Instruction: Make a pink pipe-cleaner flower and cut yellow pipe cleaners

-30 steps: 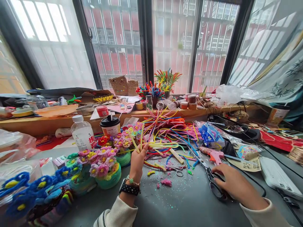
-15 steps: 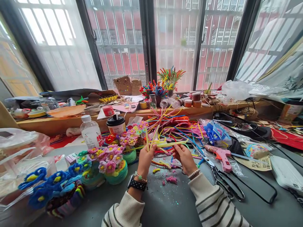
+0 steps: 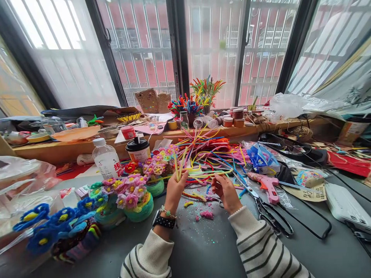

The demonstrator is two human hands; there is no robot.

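Observation:
Pale yellow pipe cleaners stand up out of my left hand, which is closed in a pinch around them near the middle of the view. To its right, my right hand has its fingers curled, thumb and index close together beside the end of a yellow-green strand; whether they grip it I cannot make out. Behind both hands lies a heap of colourful pipe cleaners. Pink fuzzy scraps and glitter lie on the grey table between my wrists.
Pink fuzzy flowers, blue flowers and a bottle stand left. A lidded cup is behind. Scissors, a pink glue gun, a blue packet and a white device lie right.
The view has shifted slightly. My right hand's fingers have loosened a little beside the yellow-green strand. My left hand keeps its pinch on the pipe cleaners.

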